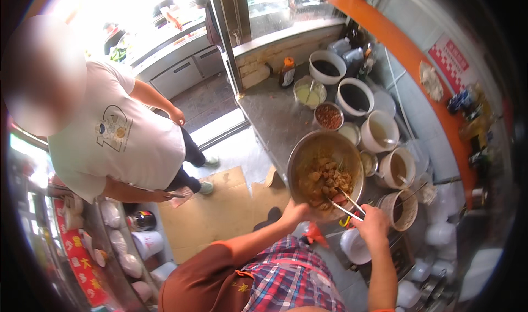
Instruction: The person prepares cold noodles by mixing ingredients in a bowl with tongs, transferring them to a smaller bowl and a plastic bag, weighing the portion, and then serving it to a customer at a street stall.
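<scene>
A large stainless steel mixing bowl (299, 147) stands near the edge of a metal counter, with sauced chunks of food (326, 176) inside. My left hand (295, 213) grips the bowl's near rim. In my right hand (372, 223) is a pair of metal tongs (350, 198), their tips down among the food. A small piece looks pinkish between the tips; whether they clasp it I cannot tell. Right behind the bowl sits a smaller bowl of reddish chopped seasoning (328, 116).
White tubs of dark liquid (355, 96), a bowl of pale liquid (309, 92) and an orange-capped bottle (287, 70) line the counter (272, 110). A person in a white T-shirt (119, 130) stands at left near flattened cardboard (206, 213). An orange shelf (412, 56) runs along the right wall.
</scene>
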The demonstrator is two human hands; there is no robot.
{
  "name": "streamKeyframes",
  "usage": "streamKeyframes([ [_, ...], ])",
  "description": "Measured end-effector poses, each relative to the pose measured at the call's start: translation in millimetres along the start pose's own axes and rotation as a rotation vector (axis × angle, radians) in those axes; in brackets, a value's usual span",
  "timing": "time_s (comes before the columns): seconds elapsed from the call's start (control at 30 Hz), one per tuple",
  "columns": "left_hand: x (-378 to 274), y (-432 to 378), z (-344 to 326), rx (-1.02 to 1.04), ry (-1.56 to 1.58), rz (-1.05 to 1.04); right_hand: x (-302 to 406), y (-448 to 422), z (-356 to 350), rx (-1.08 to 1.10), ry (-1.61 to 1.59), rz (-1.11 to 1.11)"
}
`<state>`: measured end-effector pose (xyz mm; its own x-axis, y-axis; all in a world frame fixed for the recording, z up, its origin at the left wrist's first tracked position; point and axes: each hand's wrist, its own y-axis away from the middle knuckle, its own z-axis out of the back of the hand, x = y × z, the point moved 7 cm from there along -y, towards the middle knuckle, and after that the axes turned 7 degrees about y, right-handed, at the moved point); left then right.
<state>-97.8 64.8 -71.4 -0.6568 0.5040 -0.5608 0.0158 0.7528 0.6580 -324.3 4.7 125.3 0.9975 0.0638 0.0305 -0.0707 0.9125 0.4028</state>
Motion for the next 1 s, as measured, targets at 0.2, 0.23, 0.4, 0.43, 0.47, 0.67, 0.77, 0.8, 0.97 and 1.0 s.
streamKeyframes([
  [0.2,-3.7,-1.2,13.1,-0.052,0.097,-0.059,8.3,5.7,22.2,0.087,0.010,-0.005],
  [0.23,-11.2,0.0,-6.4,-0.024,0.199,-0.087,13.3,-1.9,16.7,0.074,0.021,0.014],
  [0.4,4.3,20.5,50.9,-0.020,-0.064,-0.206,-13.9,-4.1,19.4,-0.152,-0.088,-0.046],
  [0.43,4.6,12.9,53.9,-0.101,-0.221,0.030,-21.6,10.9,11.5,-0.119,-0.143,-0.055],
  [0.47,1.9,5.2,33.5,-0.104,-0.191,0.020,-17.6,13.8,11.2,-0.024,-0.147,-0.032],
  [0.67,-9.5,42.7,29.8,-0.175,0.020,0.050,-20.1,-15.1,1.1,-0.214,-0.126,-0.117],
  [0.77,3.6,-8.2,52.1,-0.094,0.024,0.158,-6.4,2.9,3.5,-0.007,-0.134,-0.087],
  [0.8,-9.6,-8.9,13.7,-0.020,-0.040,0.107,-14.1,-2.9,-9.0,-0.023,-0.127,-0.101],
  [0.97,-11.1,36.6,17.4,0.035,0.028,0.054,-29.3,1.5,-13.7,-0.117,-0.332,-0.241],
  [1.0,1.8,18.3,37.3,0.010,0.006,0.168,-23.8,7.5,-13.5,-0.121,-0.342,-0.217],
])
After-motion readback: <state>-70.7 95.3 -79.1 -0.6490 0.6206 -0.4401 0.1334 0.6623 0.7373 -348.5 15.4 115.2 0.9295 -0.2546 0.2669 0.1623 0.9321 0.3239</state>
